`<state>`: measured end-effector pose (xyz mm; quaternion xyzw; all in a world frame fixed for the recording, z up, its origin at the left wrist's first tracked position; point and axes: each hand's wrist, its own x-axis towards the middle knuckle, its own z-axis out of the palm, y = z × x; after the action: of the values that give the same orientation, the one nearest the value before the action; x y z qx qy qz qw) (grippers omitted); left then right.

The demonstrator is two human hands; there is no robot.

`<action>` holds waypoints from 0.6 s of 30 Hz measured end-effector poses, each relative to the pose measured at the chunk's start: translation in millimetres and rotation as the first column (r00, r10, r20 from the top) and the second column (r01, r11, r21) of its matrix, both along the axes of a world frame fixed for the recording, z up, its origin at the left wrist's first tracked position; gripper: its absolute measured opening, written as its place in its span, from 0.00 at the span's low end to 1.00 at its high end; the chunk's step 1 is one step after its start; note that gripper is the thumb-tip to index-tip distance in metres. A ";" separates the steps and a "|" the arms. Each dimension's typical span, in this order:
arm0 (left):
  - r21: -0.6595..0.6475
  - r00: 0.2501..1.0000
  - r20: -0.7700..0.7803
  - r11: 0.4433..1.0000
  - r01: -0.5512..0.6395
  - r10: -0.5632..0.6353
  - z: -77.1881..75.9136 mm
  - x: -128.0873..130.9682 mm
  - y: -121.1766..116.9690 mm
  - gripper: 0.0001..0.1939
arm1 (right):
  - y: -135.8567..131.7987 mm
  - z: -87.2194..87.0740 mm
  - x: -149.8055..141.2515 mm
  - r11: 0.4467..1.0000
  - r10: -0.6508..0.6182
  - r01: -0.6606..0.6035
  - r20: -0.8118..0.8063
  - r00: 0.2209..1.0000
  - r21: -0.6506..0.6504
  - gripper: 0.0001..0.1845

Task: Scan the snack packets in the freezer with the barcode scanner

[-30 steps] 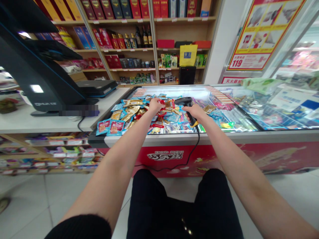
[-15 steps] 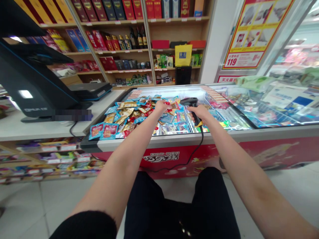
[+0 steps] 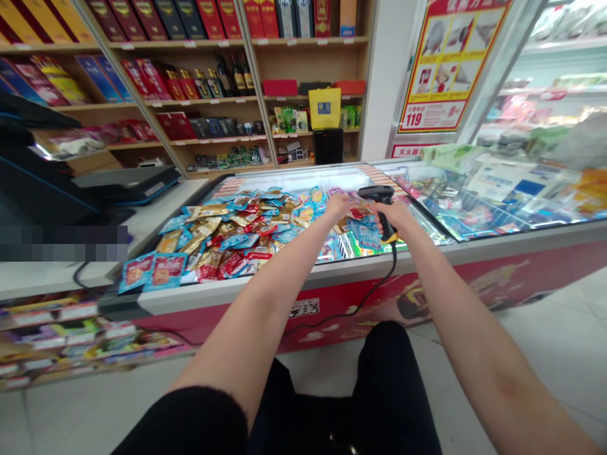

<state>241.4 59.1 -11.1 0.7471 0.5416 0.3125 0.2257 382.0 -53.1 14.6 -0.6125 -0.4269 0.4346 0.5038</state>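
Observation:
My right hand (image 3: 394, 218) is wrapped round the handle of a black barcode scanner (image 3: 377, 193) with a yellow-trimmed base, its cord hanging down the freezer front. Just left of the scanner's head, my left hand (image 3: 338, 207) has its fingers closed on a small snack packet (image 3: 356, 201), mostly hidden behind the hand. Below both hands, more blue and red packets (image 3: 365, 232) lie on the freezer's glass top. To the left spreads a large heap of gold, red and blue snack packets (image 3: 237, 224).
A chest freezer (image 3: 227, 297) with a red front spans the view. At left stand a counter (image 3: 156, 205), a dark checkout machine (image 3: 42, 183) and a flat scale (image 3: 128, 186). Shelves with boxes and bottles (image 3: 237, 74) line the back. White and green bags (image 3: 521, 177) lie at right.
The view has swung to the right. My left hand has moved right, closer to the scanner, with packets now under both hands. My right hand still grips the scanner.

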 end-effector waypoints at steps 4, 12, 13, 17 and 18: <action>0.046 0.991 -0.130 0.999 -0.029 0.035 -9.1 -12.1 -2.9 0.15 | -1.5 -7.0 -1.0 1.000 0.000 0.000 -0.002 1.000 -0.024 0.11; 0.098 0.896 -0.383 0.974 -0.204 0.227 0.0 -101.5 15.2 0.21 | 14.5 -21.7 -28.0 0.993 0.117 -0.118 -0.035 0.992 -0.007 0.12; 0.108 0.871 -0.417 0.965 -0.237 0.261 2.4 -117.0 20.7 0.21 | 17.9 -22.5 -32.6 0.991 0.137 -0.137 -0.040 0.990 0.001 0.12; 0.231 0.738 -0.552 0.922 -0.312 0.388 10.0 -177.9 49.7 0.26 | 29.3 -23.3 -53.0 0.987 0.157 -0.158 -0.029 0.987 -0.037 0.14; 0.245 0.708 -0.577 0.914 -0.325 0.406 11.1 -190.4 57.4 0.28 | 31.3 -22.9 -58.0 0.985 0.163 -0.163 -0.017 0.987 -0.049 0.14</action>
<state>51.0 116.6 0.0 0.6976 0.7016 0.1229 -0.0773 323.9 -21.8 -8.3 -0.5853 -0.4613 0.4889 0.4535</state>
